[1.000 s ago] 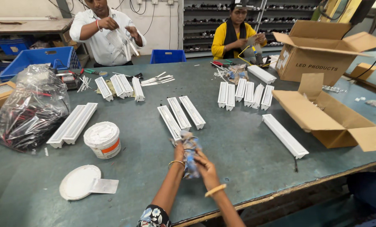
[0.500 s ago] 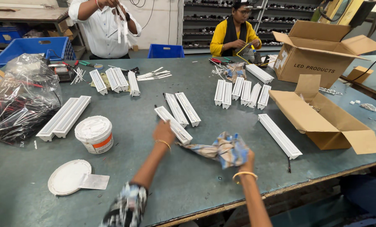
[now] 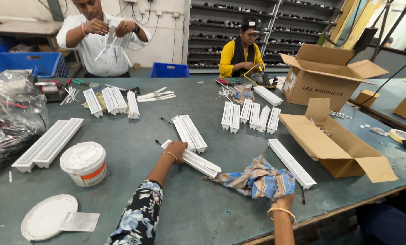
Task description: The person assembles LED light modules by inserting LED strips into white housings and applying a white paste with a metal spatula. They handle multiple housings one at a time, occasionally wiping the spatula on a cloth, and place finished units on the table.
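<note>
Moved: the left hand (image 3: 177,148) has settled farther onto the white strip light (image 3: 191,159) since half a second ago; the cloth (image 3: 257,180) has dropped lower, nearer the table edge.
Left hand: fingers closed over the near end of the strip light, which lies flat on the green table (image 3: 135,181).
Right hand: (image 3: 284,199) bunched tight on the cloth, just right of the strip.
Risk: likely the strip's thin black wire snags the cloth, or a one-ended lift tips the strip.
Nearby: white tub (image 3: 83,163), open and lidless.
</note>
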The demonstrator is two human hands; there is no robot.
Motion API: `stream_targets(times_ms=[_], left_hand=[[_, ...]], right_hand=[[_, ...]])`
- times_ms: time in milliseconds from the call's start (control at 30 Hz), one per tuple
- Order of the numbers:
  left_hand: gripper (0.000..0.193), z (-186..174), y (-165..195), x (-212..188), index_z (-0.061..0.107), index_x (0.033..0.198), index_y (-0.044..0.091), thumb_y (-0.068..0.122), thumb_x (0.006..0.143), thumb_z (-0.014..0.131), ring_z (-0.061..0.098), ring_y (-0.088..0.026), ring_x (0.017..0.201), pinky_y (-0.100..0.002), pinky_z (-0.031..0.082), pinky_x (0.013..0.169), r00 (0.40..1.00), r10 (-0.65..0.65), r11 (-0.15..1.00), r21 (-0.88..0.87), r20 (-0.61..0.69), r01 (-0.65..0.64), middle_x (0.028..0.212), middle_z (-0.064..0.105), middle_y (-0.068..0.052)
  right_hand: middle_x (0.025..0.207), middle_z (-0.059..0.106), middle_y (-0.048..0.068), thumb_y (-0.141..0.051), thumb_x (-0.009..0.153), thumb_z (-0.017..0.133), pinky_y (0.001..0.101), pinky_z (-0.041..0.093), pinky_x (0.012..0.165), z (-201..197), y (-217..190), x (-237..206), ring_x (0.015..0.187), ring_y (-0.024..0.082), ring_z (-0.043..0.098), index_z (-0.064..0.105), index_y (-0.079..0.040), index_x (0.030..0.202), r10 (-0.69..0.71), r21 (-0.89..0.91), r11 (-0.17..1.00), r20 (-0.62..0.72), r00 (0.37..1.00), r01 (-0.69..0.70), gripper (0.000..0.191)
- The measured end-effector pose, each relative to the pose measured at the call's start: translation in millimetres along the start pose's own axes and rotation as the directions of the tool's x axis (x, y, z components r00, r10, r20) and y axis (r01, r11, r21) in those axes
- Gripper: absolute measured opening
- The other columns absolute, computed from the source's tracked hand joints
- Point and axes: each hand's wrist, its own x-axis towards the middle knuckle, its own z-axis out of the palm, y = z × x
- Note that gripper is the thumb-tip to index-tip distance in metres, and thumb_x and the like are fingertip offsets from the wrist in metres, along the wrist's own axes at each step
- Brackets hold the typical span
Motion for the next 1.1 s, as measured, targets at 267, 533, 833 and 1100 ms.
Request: stream_targets(times_ms=[267,533,833,1100], left_hand=[[0.043,-15,0,-84,0.063,0.099,0.011,0.029,0.065,0.082,0.061,-0.029,0.104,-0.043,0.048,0.091,0.969,0.064,0.996,-0.038,-0.237,-0.075,0.101,0.063,-0.009],[0.059,-88,44,-294,0.062,0.108,0.01,0.021,0.056,0.087,0.059,-0.031,0.098,-0.044,0.042,0.082,0.943,-0.119,0.978,-0.2,-0.311,0.057,0.099,0.061,-0.01],[0.051,-43,52,-429,0.064,0.101,0.01,0.012,0.055,0.085,0.06,-0.029,0.098,-0.042,0.044,0.086,0.875,-0.404,0.889,-0.339,-0.265,0.308,0.097,0.061,-0.007],[0.055,-17,24,-450,0.061,0.105,0.007,0.015,0.057,0.087,0.059,-0.03,0.103,-0.042,0.042,0.088,0.881,-0.421,0.856,-0.416,-0.215,0.308,0.101,0.061,-0.01]], right_hand=[[0.088,0.067,-0.004,-0.018,0.095,0.078,0.03,0.047,0.053,-49,-18,22,0.069,0.009,0.059,0.068,-0.002,0.102,-0.422,-0.37,0.873,-0.247,0.872,0.317,0.02],[0.143,0.042,0.032,-0.021,0.075,0.077,0.0591,0.042,0.102,9,-23,-73,0.132,0.049,0.044,0.054,-0.013,0.144,-0.241,-0.869,-0.283,0.474,0.847,0.406,0.073],[0.137,0.059,0.008,-0.019,0.09,0.068,0.0395,0.05,0.1,116,-54,-317,0.128,0.025,0.057,0.057,-0.014,0.136,0.572,-0.647,0.549,0.752,0.327,0.528,0.048],[0.115,0.07,0.007,-0.011,0.088,0.069,0.0304,0.057,0.083,139,-22,-378,0.098,0.019,0.068,0.076,-0.007,0.111,0.548,-0.667,0.4,0.724,0.419,0.629,0.025]])
